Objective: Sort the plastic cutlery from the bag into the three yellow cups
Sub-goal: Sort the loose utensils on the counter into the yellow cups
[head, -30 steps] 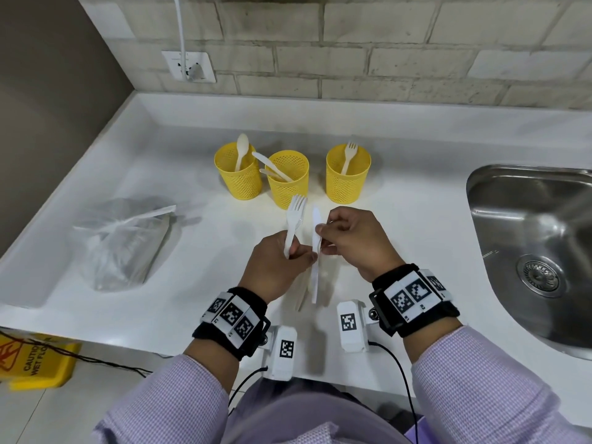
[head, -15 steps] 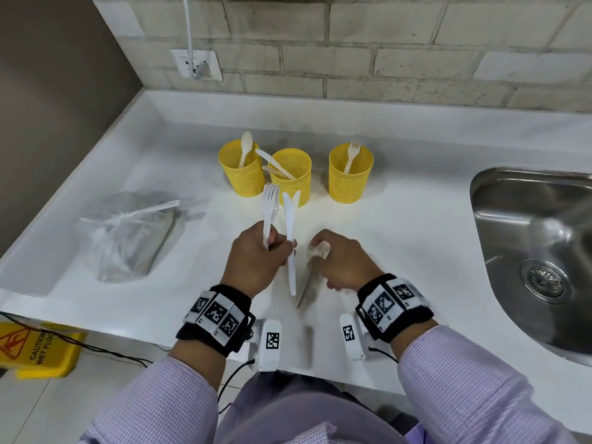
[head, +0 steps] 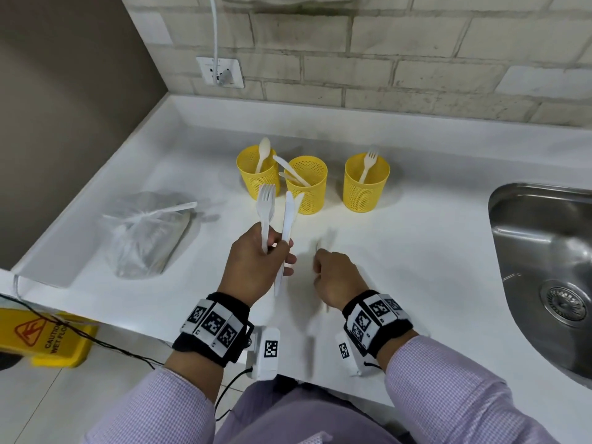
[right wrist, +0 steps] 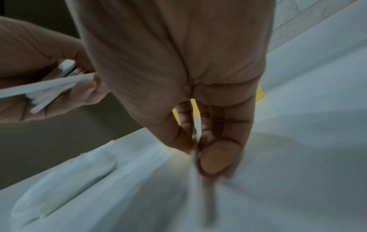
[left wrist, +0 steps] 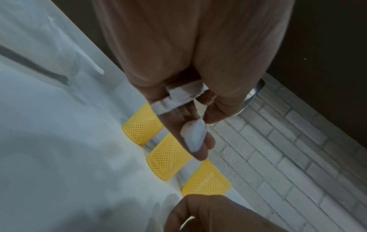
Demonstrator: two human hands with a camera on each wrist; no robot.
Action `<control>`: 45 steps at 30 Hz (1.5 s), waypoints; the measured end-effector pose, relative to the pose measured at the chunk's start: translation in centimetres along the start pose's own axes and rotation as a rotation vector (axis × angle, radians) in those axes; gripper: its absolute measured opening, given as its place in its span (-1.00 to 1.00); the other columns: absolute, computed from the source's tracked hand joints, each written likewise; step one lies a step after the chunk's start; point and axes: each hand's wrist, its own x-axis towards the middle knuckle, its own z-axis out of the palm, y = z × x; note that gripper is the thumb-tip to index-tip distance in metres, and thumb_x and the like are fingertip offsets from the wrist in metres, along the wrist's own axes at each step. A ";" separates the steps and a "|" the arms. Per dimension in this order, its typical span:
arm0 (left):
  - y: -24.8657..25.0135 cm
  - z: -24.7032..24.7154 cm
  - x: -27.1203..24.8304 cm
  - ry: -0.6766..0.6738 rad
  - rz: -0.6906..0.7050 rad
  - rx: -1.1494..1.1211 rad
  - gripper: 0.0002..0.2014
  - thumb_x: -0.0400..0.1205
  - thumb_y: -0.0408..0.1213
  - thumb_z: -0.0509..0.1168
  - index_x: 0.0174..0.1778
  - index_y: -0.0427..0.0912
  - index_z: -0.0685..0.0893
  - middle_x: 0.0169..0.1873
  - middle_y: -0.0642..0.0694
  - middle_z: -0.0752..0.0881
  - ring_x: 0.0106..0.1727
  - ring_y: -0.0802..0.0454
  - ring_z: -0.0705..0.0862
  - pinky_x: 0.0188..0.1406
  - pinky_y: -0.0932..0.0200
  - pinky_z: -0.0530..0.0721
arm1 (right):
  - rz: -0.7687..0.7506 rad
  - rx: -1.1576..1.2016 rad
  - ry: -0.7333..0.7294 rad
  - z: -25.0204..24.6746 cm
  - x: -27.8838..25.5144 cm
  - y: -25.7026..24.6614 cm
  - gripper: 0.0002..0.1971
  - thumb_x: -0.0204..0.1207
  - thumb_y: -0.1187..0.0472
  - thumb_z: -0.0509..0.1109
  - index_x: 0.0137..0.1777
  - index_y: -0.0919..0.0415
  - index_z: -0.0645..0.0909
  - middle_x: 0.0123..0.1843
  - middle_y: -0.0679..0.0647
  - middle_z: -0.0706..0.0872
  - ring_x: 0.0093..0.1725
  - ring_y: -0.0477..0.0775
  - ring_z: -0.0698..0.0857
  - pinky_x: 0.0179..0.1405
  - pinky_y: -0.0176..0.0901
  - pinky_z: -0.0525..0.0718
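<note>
Three yellow mesh cups stand in a row on the white counter: the left cup (head: 258,174) holds a spoon, the middle cup (head: 307,190) knives, the right cup (head: 365,187) a fork. My left hand (head: 278,251) grips a white fork (head: 266,203) and white knives (head: 289,216) upright, in front of the left and middle cups. My right hand (head: 320,267) is low over the counter and pinches a thin white cutlery piece (right wrist: 195,158) between thumb and fingers; it is blurred and its kind is unclear. The clear plastic bag (head: 147,232) lies at the left.
A steel sink (head: 544,267) is sunk into the counter at the right. A brick wall with a socket (head: 221,72) and cable runs behind the cups. The counter's front edge is just under my wrists. A yellow wet-floor sign (head: 45,338) stands on the floor, lower left.
My left hand moved left with the fork and took over the knife. My right hand let go of that knife, dropped to the counter and now pinches another thin piece.
</note>
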 end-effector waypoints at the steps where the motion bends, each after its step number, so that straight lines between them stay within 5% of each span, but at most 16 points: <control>1: 0.0 -0.3 0.1 0.013 0.001 -0.010 -0.82 0.69 -0.52 0.29 -0.17 -0.23 0.48 -0.10 -0.27 0.79 -0.25 -0.13 0.84 -0.18 -0.28 0.87 | -0.013 0.045 0.026 -0.4 -0.1 -0.2 -0.72 0.49 0.40 0.25 0.19 0.25 0.50 0.01 0.23 0.72 0.02 0.32 0.70 -0.14 -0.03 0.59; 5: -0.3 -2.0 0.9 0.061 0.002 -0.022 -0.88 0.69 -0.51 0.27 -0.13 -0.27 0.50 -0.12 -0.20 0.80 -0.25 -0.11 0.83 -0.22 -0.27 0.87 | -0.104 0.316 0.192 -2.3 0.2 -1.9 -0.66 0.40 0.44 0.29 0.09 0.11 0.35 -0.19 0.11 0.69 -0.19 0.25 0.68 -0.20 0.07 0.66; 8: -0.6 -3.4 1.6 0.088 -0.002 -0.023 -0.94 0.69 -0.50 0.28 -0.07 -0.36 0.52 -0.11 -0.19 0.80 -0.25 -0.11 0.84 -0.22 -0.26 0.87 | -0.161 0.469 0.266 -4.2 1.1 -4.2 -0.50 0.41 0.40 0.42 0.26 0.00 0.37 -0.26 -0.04 0.71 -0.22 0.06 0.72 -0.16 -0.01 0.70; 11: -0.8 -4.9 2.7 0.092 -0.004 -0.012 -0.92 0.69 -0.49 0.28 0.00 -0.45 0.52 -0.09 -0.20 0.80 -0.22 -0.13 0.85 -0.22 -0.25 0.87 | -0.214 0.642 0.315 -6.8 2.1 -7.0 -0.47 0.42 0.36 0.48 0.29 -0.13 0.48 -0.30 -0.07 0.71 -0.28 0.11 0.80 -0.14 0.19 0.83; 17: -0.9 -8.0 4.5 0.081 0.001 -0.032 -0.93 0.71 -0.50 0.29 0.00 -0.44 0.52 -0.11 -0.16 0.81 -0.20 -0.14 0.86 -0.22 -0.19 0.87 | -0.196 0.977 0.310 -11.5 5.5 -12.5 -0.93 0.58 0.42 0.41 -0.02 0.27 0.61 -0.24 0.22 0.73 -0.39 0.21 0.79 -0.28 0.31 0.86; 21: -1.2 -9.7 5.9 0.059 0.009 -0.040 -0.91 0.73 -0.50 0.28 -0.03 -0.44 0.50 -0.10 -0.18 0.80 -0.19 -0.17 0.85 -0.19 -0.22 0.86 | -0.152 0.999 0.378 -13.3 8.8 -15.0 -0.92 0.58 0.38 0.39 -0.15 0.27 0.59 -0.30 0.25 0.73 -0.41 0.25 0.81 -0.29 0.19 0.84; 24: -1.3 -10.6 6.7 0.055 0.009 -0.026 -0.89 0.73 -0.51 0.28 0.03 -0.51 0.49 -0.10 -0.20 0.80 -0.21 -0.14 0.85 -0.19 -0.21 0.86 | -0.169 0.845 0.542 -13.8 11.9 -15.9 -0.92 0.42 0.26 0.42 -0.21 0.26 0.58 -0.34 0.18 0.77 -0.35 0.29 0.83 -0.24 0.25 0.85; 27: -1.2 -11.2 7.3 0.050 0.019 -0.023 -0.91 0.73 -0.51 0.28 0.03 -0.49 0.52 -0.09 -0.20 0.80 -0.21 -0.11 0.86 -0.21 -0.17 0.87 | -0.177 0.496 0.639 -13.9 14.7 -16.4 -0.86 0.36 0.19 0.45 -0.22 0.26 0.61 -0.27 0.13 0.81 -0.16 0.26 0.79 -0.16 -0.09 0.66; 29: -1.0 -11.6 7.7 0.041 0.035 -0.017 -0.94 0.73 -0.51 0.28 -0.04 -0.41 0.54 -0.08 -0.22 0.79 -0.21 -0.09 0.85 -0.21 -0.15 0.88 | -0.171 0.333 0.607 -13.4 16.2 -16.6 -0.89 0.40 0.21 0.47 -0.20 0.26 0.65 -0.20 0.16 0.81 -0.08 0.28 0.74 -0.22 -0.15 0.52; 33: -0.6 -12.4 8.5 0.036 0.051 0.001 -0.95 0.73 -0.51 0.28 -0.05 -0.36 0.55 -0.06 -0.24 0.80 -0.21 -0.07 0.86 -0.20 -0.16 0.89 | -0.128 0.133 0.486 -12.0 18.1 -17.2 -0.85 0.47 0.11 0.41 -0.26 0.15 0.62 -0.14 0.17 0.78 0.00 0.35 0.73 0.01 0.04 0.72; 40: -0.6 -12.8 9.8 0.022 0.044 -0.008 -0.93 0.74 -0.49 0.29 0.00 -0.45 0.54 -0.04 -0.26 0.80 -0.20 -0.04 0.86 -0.15 -0.15 0.89 | -0.010 -0.144 0.341 -10.0 19.9 -17.3 -0.75 0.55 0.03 0.33 -0.08 0.21 0.70 0.03 0.14 0.55 0.27 0.35 0.53 0.09 0.06 0.42; 45: -0.5 -12.4 10.3 0.003 0.055 -0.022 -0.92 0.74 -0.50 0.29 0.01 -0.47 0.54 -0.02 -0.27 0.80 -0.16 -0.09 0.87 -0.13 -0.17 0.88 | -0.046 -0.177 0.426 -9.7 19.3 -17.0 -0.72 0.56 0.04 0.33 0.04 0.18 0.79 0.19 0.20 0.56 0.27 0.38 0.47 0.23 0.14 0.57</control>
